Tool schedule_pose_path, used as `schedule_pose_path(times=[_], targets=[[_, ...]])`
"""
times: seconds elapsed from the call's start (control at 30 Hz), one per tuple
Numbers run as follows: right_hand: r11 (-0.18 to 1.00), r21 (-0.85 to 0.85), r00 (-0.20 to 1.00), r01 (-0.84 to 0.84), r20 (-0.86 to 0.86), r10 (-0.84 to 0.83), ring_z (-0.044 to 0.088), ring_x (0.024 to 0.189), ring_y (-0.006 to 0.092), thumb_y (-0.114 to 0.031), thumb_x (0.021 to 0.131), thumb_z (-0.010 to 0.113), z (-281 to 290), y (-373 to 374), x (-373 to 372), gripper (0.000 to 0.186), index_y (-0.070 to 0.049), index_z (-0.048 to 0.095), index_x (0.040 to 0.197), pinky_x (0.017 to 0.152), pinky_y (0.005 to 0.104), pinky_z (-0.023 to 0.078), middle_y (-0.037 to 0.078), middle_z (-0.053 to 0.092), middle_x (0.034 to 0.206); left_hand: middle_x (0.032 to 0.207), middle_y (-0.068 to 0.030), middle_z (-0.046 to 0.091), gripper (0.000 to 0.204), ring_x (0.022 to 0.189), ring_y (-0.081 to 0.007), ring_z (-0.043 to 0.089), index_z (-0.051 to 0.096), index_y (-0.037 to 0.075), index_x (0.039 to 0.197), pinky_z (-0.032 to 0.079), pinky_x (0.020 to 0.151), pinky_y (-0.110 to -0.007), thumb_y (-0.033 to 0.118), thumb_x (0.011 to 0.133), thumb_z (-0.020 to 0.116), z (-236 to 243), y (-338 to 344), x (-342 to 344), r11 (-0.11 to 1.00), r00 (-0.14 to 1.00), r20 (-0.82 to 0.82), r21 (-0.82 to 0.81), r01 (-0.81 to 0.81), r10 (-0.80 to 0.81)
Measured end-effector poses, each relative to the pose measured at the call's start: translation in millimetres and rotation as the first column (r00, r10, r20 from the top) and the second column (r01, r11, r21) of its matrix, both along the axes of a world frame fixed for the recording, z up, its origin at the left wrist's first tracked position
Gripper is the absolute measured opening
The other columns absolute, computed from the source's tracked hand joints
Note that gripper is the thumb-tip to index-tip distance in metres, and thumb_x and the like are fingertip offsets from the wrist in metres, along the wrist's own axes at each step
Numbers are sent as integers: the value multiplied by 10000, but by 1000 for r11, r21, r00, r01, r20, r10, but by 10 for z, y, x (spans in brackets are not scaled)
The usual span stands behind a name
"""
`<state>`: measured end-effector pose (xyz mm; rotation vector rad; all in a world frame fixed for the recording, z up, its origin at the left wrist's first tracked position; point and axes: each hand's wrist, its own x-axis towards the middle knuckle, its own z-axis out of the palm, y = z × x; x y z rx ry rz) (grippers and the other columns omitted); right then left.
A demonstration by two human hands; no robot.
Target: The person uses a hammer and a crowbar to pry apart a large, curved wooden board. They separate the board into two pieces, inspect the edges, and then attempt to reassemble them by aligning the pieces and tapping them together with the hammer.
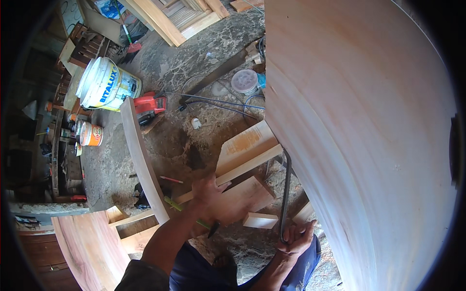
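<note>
My right hand (297, 238) is closed around the lower end of a thin dark metal bar (286, 194). The bar rises along the left edge of a large pale wooden panel (359, 136) that fills the right side of the view. My left hand (208, 193) is blurred by motion and hovers over a stack of light wooden boards (245, 148) on the ground. A green-handled tool with a dark tip (174, 204) runs under my left wrist. Whether the hand holds it is unclear. A small wood block (260, 220) lies between my hands.
A long curved wooden strip (141, 160) leans from the left. Behind it stand a white bucket (104, 83), an orange tin (91, 134) and a red power tool (150, 104). Cables (218, 102) and a round lid (244, 80) lie on the dusty floor. A reddish plank (90, 245) is at lower left.
</note>
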<state>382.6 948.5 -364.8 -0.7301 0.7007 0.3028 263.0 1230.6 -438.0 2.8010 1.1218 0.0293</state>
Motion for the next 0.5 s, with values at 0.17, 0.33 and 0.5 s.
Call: schedule_pose_path(times=[0.17,0.33,0.5], targets=[[1000,12,1000,17,-22,-17,263,289,61,-383,1021,518,-34,-33,18,461,-109,490,651,249,229,274,-17,347,449,657,-128,672,588,616,-345,686,649,81,867,553,562,-466,634,698,758,-44,3,-41,1000,1000,-5,-12,-5,5],[1000,-8,998,21,-65,-22,258,285,64,-385,1021,516,-42,-63,54,470,-106,488,644,250,233,279,-16,352,446,658,-133,672,581,623,-349,686,646,90,888,551,571,-465,631,706,753,-108,11,-118,998,999,2,-59,-32,32],[999,33,996,-4,-84,7,252,287,67,-386,1022,511,-74,-108,13,477,-99,486,642,257,243,270,-19,351,429,726,-156,694,591,697,-365,697,646,82,910,555,638,-485,632,717,743,47,-31,3,994,994,-88,-93,-65,57]])
